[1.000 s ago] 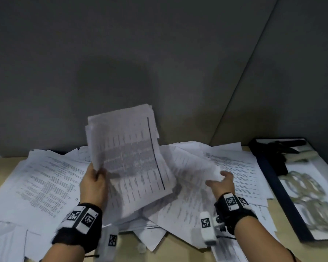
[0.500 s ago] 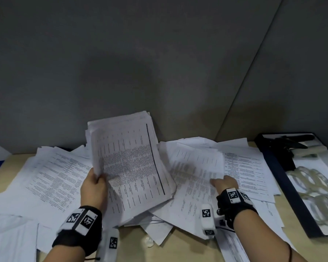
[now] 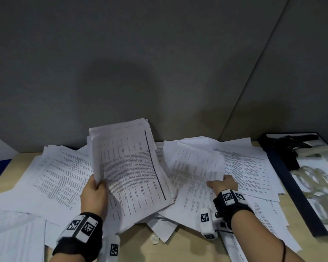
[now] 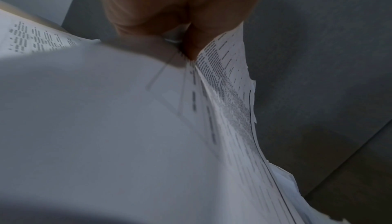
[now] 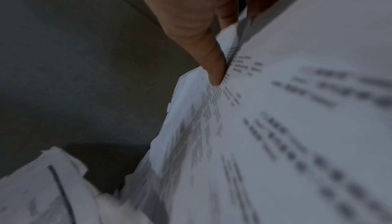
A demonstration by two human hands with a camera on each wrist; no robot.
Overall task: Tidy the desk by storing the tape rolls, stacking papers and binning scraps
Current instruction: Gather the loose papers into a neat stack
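Note:
Printed sheets cover the wooden desk (image 3: pixel 136 241). My left hand (image 3: pixel 95 188) grips a thick stack of papers (image 3: pixel 129 171) by its left edge and holds it tilted up above the desk; the left wrist view shows thumb and fingers pinching that stack of papers (image 4: pixel 222 93). My right hand (image 3: pixel 221 183) pinches a loose printed sheet (image 3: pixel 195 173) just right of the stack and lifts its near edge. In the right wrist view the thumb presses on that loose printed sheet (image 5: pixel 275 127). Clear tape rolls (image 3: pixel 314 178) lie in a tray at the right.
A dark-rimmed tray (image 3: pixel 284 173) at the right holds the rolls and a black tape dispenser (image 3: pixel 299 142). More papers (image 3: pixel 61 173) spread over the left side. A small crumpled scrap (image 3: pixel 155 239) lies near the front edge. Grey partition walls (image 3: pixel 140 63) close the back.
The stack in my left hand stays raised and nearly still. My right hand has slid right along the loose sheets, taken hold of one and raised it.

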